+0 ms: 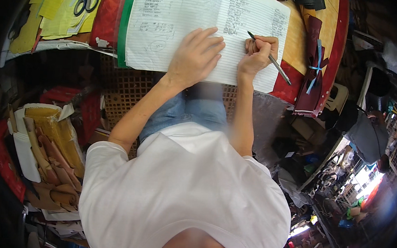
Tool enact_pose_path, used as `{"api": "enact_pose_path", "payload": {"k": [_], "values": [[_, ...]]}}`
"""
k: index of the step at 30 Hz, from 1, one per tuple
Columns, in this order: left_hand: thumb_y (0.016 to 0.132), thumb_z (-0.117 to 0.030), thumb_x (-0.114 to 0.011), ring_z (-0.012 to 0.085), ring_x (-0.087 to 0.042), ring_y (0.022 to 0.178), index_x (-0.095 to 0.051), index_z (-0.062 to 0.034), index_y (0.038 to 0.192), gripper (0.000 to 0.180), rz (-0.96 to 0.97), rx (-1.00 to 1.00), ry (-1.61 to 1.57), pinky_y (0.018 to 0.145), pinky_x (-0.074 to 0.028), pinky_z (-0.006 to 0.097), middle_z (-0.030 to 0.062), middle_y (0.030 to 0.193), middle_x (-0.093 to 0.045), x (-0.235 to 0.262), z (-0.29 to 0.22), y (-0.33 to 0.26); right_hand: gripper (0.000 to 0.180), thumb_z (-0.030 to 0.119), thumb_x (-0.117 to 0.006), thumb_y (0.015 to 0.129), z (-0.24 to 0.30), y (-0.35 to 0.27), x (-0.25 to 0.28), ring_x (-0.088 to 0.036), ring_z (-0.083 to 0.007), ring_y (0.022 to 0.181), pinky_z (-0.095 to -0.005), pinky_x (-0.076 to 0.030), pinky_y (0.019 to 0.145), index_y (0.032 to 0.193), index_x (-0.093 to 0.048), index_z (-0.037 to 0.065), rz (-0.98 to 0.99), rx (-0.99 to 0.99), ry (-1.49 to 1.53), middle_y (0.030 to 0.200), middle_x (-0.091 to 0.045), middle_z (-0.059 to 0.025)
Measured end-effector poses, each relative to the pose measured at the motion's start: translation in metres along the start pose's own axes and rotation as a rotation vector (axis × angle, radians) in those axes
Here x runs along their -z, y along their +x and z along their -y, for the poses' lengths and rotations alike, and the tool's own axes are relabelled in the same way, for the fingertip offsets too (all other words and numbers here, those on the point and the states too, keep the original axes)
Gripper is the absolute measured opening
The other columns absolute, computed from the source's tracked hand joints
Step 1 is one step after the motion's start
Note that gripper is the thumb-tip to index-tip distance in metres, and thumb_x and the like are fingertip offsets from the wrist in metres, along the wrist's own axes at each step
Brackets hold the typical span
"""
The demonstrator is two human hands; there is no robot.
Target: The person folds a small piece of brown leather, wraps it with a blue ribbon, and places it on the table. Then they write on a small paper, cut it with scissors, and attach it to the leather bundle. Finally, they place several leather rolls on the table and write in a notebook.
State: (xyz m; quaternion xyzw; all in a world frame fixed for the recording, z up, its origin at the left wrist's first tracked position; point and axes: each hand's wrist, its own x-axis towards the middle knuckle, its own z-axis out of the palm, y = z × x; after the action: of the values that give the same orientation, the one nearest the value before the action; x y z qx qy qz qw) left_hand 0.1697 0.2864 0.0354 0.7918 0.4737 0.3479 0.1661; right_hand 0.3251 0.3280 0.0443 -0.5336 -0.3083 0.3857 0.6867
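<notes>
An open lined notebook (150,51) with handwriting on both pages lies at the table's near edge. Across its lower middle rests my left hand (196,54), fingers spread and flat on the paper, holding nothing. My right hand (258,55) is over the right page, its fingers closed round a pen (279,69). The pen has a silver-grey barrel and a dark tip that points up and left, near the written lines. Whether the tip touches the paper I cannot tell.
Dark-handled scissors (87,1) lie on yellow papers (54,8) at the far left. Right of the notebook is a maroon bundle (313,49) tied with blue string (316,67). Rolled brown sheets (51,155) stand low on the left. Cluttered shelving (352,167) fills the right side.
</notes>
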Motion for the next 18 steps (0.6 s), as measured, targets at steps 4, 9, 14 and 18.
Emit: {"api": "enact_pose_path", "payload": {"k": [4,9,14,18], "values": [[0.086,-0.014,-0.066,0.0235,-0.052,0.126,-0.070,-0.0052,0.109,0.025,-0.039,-0.026,-0.014,0.109,-0.037,0.042,0.0052,0.117,-0.065,-0.001,-0.001,0.001,0.008,0.003,-0.041,0.085,0.005,0.002,-0.001,-0.040,-0.0105,0.053,-0.0254,-0.038,0.050,0.085,-0.049,0.002,-0.049,0.028,0.064,0.060,-0.042,-0.0030],[0.083,-0.011,-0.068,0.0256,-0.054,0.124,-0.070,-0.0032,0.107,0.025,-0.054,-0.025,-0.023,0.107,-0.038,0.043,0.0061,0.115,-0.066,-0.001,-0.002,0.002,0.013,0.012,-0.042,0.100,0.005,0.004,-0.006,-0.043,-0.0118,0.053,-0.0280,-0.042,0.055,0.100,-0.051,0.003,0.006,0.034,0.059,0.061,-0.044,-0.0023],[0.089,-0.014,-0.065,0.0223,-0.050,0.129,-0.070,-0.0070,0.112,0.025,-0.013,-0.003,-0.005,0.112,-0.033,0.042,0.0034,0.120,-0.065,-0.002,-0.001,0.000,0.018,0.011,-0.057,0.094,0.005,0.006,0.004,-0.061,-0.0188,0.078,-0.0297,-0.049,0.074,0.110,-0.056,0.002,0.025,0.256,-0.354,0.085,-0.061,-0.0091],[0.091,-0.015,-0.063,0.0215,-0.048,0.131,-0.070,-0.0086,0.115,0.025,0.001,-0.002,0.022,0.114,-0.031,0.042,0.0019,0.121,-0.065,-0.002,0.000,-0.002,0.038,0.009,-0.075,0.080,0.029,0.035,0.052,-0.059,-0.0280,0.105,-0.0410,-0.044,0.094,0.112,-0.057,0.002,-0.087,0.821,-1.029,0.112,-0.063,-0.0133]]}}
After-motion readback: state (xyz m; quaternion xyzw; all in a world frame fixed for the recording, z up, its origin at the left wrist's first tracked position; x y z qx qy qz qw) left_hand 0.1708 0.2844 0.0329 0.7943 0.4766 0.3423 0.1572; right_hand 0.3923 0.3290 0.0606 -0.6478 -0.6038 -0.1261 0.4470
